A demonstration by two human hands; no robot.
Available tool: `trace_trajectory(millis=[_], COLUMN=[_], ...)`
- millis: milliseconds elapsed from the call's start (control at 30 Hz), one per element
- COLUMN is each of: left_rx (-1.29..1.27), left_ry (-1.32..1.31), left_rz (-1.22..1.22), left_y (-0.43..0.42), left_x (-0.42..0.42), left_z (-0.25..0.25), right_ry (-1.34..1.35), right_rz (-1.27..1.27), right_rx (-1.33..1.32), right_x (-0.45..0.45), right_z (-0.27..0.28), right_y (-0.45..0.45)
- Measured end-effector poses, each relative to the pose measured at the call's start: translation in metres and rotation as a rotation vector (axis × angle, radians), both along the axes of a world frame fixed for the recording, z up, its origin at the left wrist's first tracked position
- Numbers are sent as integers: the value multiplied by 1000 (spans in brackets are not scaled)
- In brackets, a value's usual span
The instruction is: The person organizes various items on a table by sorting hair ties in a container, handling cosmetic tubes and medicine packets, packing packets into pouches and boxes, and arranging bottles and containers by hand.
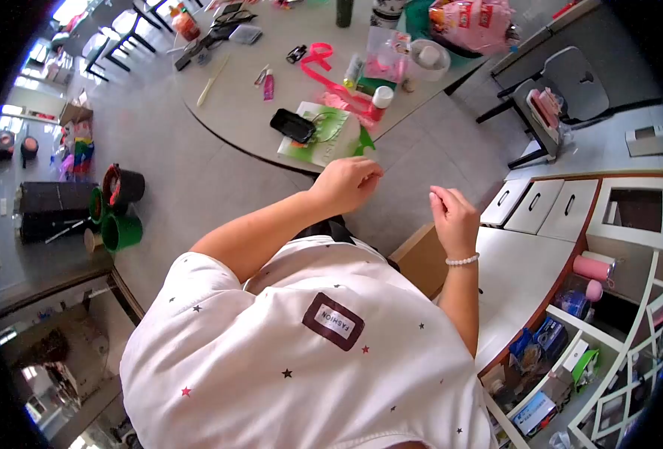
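My left hand [346, 185] is held in front of my body just off the table's near edge, its fingers curled inward. My right hand [455, 218], with a white bead bracelet [462, 260] at the wrist, is raised to the right, fingers bent and pinched together. A gap separates the two hands; anything between their fingers is hidden or too small to make out. Nearest to my left hand is a green and white booklet or flat package [331, 147] on the table, with a small black rectangular case [292, 126] resting on it.
The round table [234, 123] holds a pink ribbon [318, 69], a small pink bottle [268, 87], a white-capped bottle [381, 99] and a pink bag [472, 26]. White drawers [535, 208] and open shelves stand at right, with a cardboard box [421, 258] beside me. Green bins [122, 232] stand left.
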State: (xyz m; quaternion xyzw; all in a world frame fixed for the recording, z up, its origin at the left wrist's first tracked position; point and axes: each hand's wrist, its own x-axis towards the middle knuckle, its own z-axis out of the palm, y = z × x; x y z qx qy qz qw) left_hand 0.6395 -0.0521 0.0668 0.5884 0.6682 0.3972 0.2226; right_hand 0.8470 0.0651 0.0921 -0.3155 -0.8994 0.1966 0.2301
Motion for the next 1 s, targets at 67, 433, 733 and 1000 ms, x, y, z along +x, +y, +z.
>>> trace_trajectory(millis=[67,433,733,1000], left_rx=[37,-138,-344,-346], left_ry=[3,13,162,365], left_rz=[39,290,187,41], left_y=[-9,-70,-41,47], left_x=[-11,-162,-357,-393], left_z=[1,-28,-69,-128], right_ry=[-48,-60,-194,-448], right_rz=[44,280,-52,-455], right_rx=[-23,-79,-150,-407], right_x=[-14,-175,-394,-466], right_z=[-7,-27,-81,-122], right_y=[-6,-44,-58,-42])
